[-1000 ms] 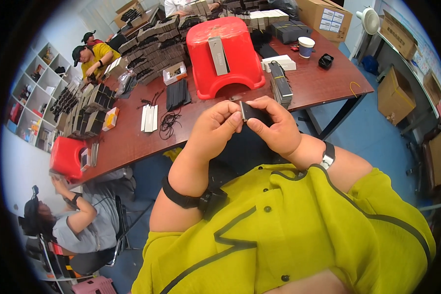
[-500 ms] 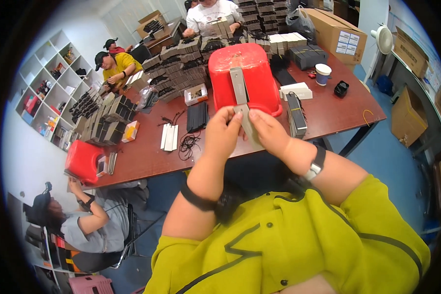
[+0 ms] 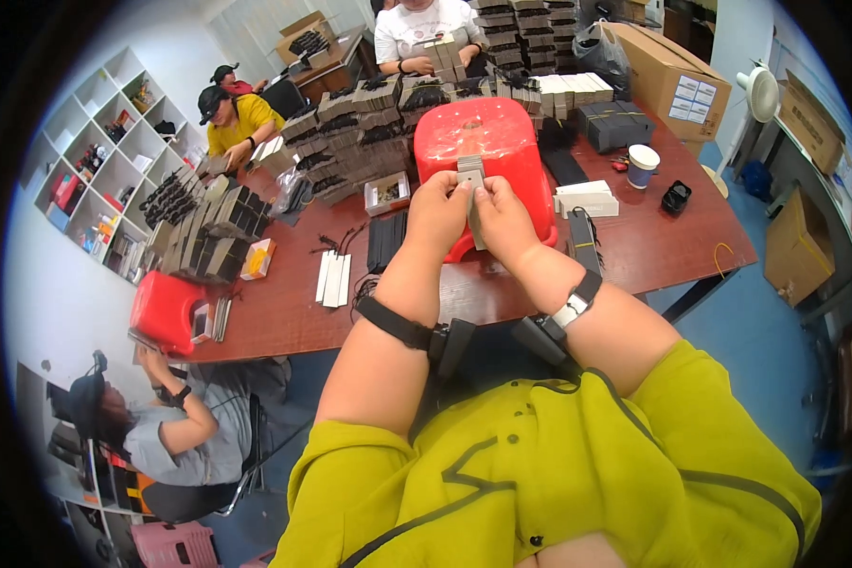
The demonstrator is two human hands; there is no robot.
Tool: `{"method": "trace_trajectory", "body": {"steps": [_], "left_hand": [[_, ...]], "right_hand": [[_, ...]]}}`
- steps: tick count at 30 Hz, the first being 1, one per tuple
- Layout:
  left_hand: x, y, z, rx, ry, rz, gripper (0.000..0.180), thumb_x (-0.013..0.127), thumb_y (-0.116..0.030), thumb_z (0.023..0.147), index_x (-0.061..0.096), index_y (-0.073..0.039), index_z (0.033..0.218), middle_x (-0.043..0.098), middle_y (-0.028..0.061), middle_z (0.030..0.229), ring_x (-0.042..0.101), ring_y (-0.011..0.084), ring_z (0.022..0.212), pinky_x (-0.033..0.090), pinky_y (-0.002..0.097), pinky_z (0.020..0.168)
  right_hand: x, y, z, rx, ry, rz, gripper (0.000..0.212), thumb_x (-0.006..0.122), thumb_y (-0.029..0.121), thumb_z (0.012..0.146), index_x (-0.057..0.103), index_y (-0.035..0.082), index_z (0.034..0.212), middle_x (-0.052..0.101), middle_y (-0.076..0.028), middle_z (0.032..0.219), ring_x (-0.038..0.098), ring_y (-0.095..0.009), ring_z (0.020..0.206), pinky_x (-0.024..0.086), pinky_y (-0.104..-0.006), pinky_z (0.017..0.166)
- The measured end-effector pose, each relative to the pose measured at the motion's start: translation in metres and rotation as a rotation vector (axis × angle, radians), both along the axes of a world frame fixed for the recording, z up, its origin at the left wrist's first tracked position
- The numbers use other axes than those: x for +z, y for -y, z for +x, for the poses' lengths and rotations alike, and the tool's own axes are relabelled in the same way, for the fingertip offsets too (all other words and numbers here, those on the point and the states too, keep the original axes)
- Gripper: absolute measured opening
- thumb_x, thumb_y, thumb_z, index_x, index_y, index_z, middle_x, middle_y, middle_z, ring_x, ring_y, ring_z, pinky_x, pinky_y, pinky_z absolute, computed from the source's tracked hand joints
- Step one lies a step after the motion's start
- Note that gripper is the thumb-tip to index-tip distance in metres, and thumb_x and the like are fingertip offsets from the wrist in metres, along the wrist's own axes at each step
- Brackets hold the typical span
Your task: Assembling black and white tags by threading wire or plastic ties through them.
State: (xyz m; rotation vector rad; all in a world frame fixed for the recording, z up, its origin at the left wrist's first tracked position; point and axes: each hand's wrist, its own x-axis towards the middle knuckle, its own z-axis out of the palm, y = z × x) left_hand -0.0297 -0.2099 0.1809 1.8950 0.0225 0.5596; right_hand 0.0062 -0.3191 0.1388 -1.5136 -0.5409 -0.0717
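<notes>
My left hand [image 3: 440, 213] and my right hand [image 3: 506, 218] are close together in front of the red plastic stool [image 3: 516, 142] on the table. Between thumbs and fingers, both pinch a narrow grey card strip [image 3: 476, 232], held lengthwise with its lower end pointing toward me. Its far end meets a small stack of similar grey strips [image 3: 469, 164] on top of the stool. Whether the held strip touches that stack, I cannot tell. My fingers cover part of the strip's sides.
Bundled grey strips [image 3: 369, 99] form a wall across the table's far side. Right of the stool are a black bundle [image 3: 584, 241], white boxes [image 3: 587, 201] and a paper cup [image 3: 642, 168]. White strips [image 3: 332, 279] lie left. Co-workers sit left and opposite.
Both hands have moved forward with the strip, from the table's near edge up to the stack on the stool. The strip now covers the stack's nearer part.
</notes>
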Motion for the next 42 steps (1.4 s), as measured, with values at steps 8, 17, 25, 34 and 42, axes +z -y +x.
{"method": "trace_trajectory", "body": {"steps": [8, 17, 25, 34, 42], "left_hand": [[-0.001, 0.010, 0.000, 0.127, 0.049, 0.143, 0.018, 0.053, -0.013, 0.090, 0.060, 0.002, 0.095, 0.066, 0.0088, 0.082, 0.060, 0.0116, 0.073, 0.047, 0.0269, 0.068], [-0.011, 0.012, 0.002, 0.215, 0.057, 0.170, 0.019, 0.053, -0.015, 0.090, 0.059, 0.002, 0.096, 0.066, 0.0099, 0.085, 0.061, 0.0133, 0.074, 0.047, 0.0283, 0.068], [-0.007, 0.000, -0.017, -0.010, 0.123, -0.007, 0.020, 0.046, -0.008, 0.092, 0.045, 0.000, 0.111, 0.058, 0.0029, 0.079, 0.053, 0.0099, 0.070, 0.043, 0.0237, 0.070], [0.014, 0.004, -0.001, 0.017, 0.003, 0.091, 0.015, 0.048, -0.004, 0.091, 0.042, 0.000, 0.104, 0.062, 0.0064, 0.079, 0.057, 0.0096, 0.075, 0.044, 0.0229, 0.071], [0.023, 0.011, -0.003, 0.011, 0.053, 0.077, 0.015, 0.052, -0.004, 0.089, 0.043, 0.001, 0.100, 0.063, 0.0077, 0.078, 0.059, 0.0113, 0.074, 0.046, 0.0257, 0.071]], "right_hand": [[0.006, 0.002, 0.001, -0.130, 0.011, 0.004, 0.024, 0.048, 0.020, 0.091, 0.055, -0.001, 0.101, 0.062, -0.022, 0.092, 0.061, -0.036, 0.087, 0.046, -0.0397, 0.076], [0.014, 0.006, -0.010, -0.202, -0.057, -0.087, 0.026, 0.053, 0.022, 0.089, 0.061, -0.002, 0.094, 0.064, -0.019, 0.081, 0.063, -0.030, 0.075, 0.048, -0.0361, 0.069], [0.014, 0.006, -0.009, -0.145, -0.085, 0.143, 0.022, 0.062, 0.018, 0.086, 0.062, -0.002, 0.095, 0.066, -0.010, 0.078, 0.062, -0.016, 0.070, 0.048, -0.0281, 0.065], [0.021, 0.010, -0.003, -0.122, -0.064, 0.059, 0.020, 0.061, 0.018, 0.085, 0.063, -0.001, 0.092, 0.065, -0.009, 0.075, 0.061, -0.015, 0.067, 0.048, -0.0282, 0.063], [0.017, 0.012, 0.004, -0.102, -0.090, 0.058, 0.019, 0.060, 0.018, 0.085, 0.063, 0.000, 0.089, 0.065, -0.009, 0.074, 0.062, -0.016, 0.067, 0.048, -0.0283, 0.062]]}}
